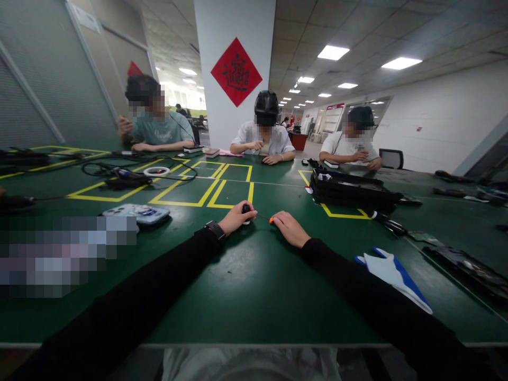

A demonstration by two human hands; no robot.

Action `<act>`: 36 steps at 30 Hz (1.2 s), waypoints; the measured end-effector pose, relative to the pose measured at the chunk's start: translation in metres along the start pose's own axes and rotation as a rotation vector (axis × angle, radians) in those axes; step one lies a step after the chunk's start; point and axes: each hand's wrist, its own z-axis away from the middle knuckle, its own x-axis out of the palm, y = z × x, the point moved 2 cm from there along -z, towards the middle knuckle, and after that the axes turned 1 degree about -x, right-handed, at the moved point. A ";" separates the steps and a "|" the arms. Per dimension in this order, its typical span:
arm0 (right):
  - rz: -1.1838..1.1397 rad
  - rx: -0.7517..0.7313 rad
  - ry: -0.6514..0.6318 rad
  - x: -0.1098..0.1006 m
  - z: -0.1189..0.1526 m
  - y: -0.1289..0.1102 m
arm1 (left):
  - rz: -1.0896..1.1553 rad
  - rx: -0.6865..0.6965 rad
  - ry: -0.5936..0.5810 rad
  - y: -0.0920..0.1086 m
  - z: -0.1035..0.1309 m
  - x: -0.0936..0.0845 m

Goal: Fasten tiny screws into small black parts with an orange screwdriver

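My left hand (236,217), with a dark watch (215,230) at the wrist, is closed around a black handle (246,209). A thin shaft runs from this handle toward the right, like a screwdriver's. Under the left fingers a small white part shows against the table. My right hand (290,227) rests low over the green table (238,296), its fingers closed at a small orange piece (271,220) by the far end of the shaft. The orange piece is too small to name. Both forearms are in black sleeves.
On the left are a phone in a case (137,212), a white ring (156,172) and black cables (97,168). A black tray-like case (353,190), a blue-and-white glove-like item (391,272) and an opened black device (468,270) lie right. Several people sit across the table.
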 end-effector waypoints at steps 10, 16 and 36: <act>-0.007 -0.031 -0.016 0.001 -0.003 0.003 | -0.063 0.025 -0.088 0.001 -0.001 -0.004; -0.122 -0.026 0.058 -0.002 0.001 0.002 | -0.054 0.034 -0.160 -0.003 -0.004 -0.004; 0.208 -0.099 0.034 -0.002 0.002 -0.008 | -0.168 0.073 -0.083 -0.006 -0.003 -0.002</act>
